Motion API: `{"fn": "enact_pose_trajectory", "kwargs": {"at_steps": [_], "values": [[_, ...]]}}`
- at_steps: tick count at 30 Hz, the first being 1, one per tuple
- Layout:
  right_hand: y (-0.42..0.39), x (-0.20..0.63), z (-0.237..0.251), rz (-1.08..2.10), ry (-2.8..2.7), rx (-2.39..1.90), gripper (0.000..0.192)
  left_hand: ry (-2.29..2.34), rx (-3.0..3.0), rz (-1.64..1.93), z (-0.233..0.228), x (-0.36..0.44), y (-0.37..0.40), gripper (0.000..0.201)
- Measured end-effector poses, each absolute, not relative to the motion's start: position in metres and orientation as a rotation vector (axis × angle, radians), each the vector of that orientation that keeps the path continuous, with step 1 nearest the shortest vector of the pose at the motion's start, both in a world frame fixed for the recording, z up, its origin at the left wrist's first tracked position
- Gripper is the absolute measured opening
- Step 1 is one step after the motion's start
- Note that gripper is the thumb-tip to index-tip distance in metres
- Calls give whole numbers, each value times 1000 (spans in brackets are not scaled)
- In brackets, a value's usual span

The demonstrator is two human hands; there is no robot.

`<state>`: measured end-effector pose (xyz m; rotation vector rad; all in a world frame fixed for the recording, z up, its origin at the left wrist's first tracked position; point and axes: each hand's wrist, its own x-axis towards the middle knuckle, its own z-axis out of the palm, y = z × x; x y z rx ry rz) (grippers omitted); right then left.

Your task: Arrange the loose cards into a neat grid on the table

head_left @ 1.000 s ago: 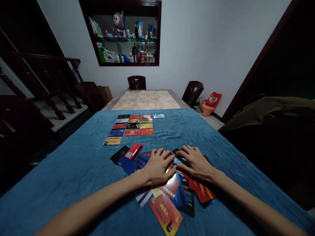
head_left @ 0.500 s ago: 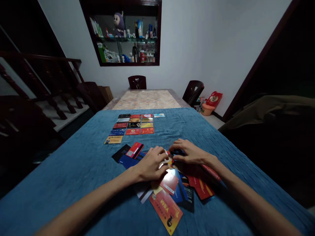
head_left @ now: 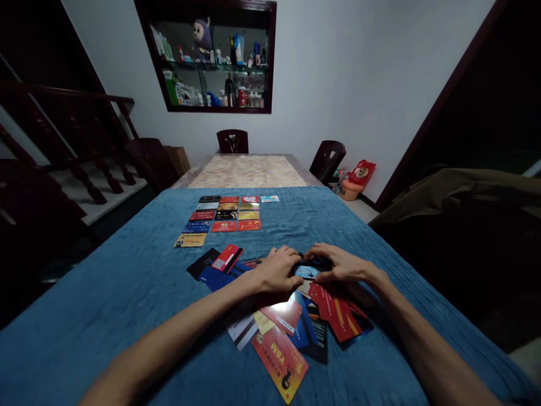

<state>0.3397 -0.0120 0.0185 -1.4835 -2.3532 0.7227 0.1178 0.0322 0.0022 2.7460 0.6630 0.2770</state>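
Note:
Both bare hands are over a loose pile of plastic cards on the blue cloth. My left hand (head_left: 281, 272) rests on the pile with curved fingers, its thumb apart; I see nothing held in it. My right hand (head_left: 341, 264) is bent round a black card (head_left: 320, 261), partly hidden under its fingers. Between the hands shows a light-blue card (head_left: 307, 272). Below my right hand are overlapping red cards (head_left: 336, 310). Nearer me lie a shiny pinkish-red card (head_left: 282, 313), a blue card (head_left: 305, 327) and an orange-yellow card (head_left: 280, 363) marked YSM.
Beyond the pile, several cards stand in neat rows, with a tan card (head_left: 190, 240) at the near left and a pale-blue card (head_left: 270, 198) at the far right. The blue cloth (head_left: 105, 293) covers the near table. Dark chairs (head_left: 232, 142) stand around it.
Both hands have shifted slightly right over the pile, the black card with my right hand. The light-blue card now shows between them. The view has moved a little.

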Motion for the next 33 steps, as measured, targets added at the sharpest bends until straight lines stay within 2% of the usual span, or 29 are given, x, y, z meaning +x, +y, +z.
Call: {"fn": "enact_pose_trajectory", "kwargs": {"at_steps": [12,20,26,33], "values": [[-12,341,11,699,-2290,-1353,34,582,2815,379,-1,113,38,19],[-5,347,-4,733,-2149,-1395,31,646,2777,568,6,108,55,30],[1,348,-11,731,-2140,-1394,15,765,2665,658,3,103,69,25],[-2,347,-8,971,-2041,-1374,31,851,2506,686,4,100,71,22]]}}
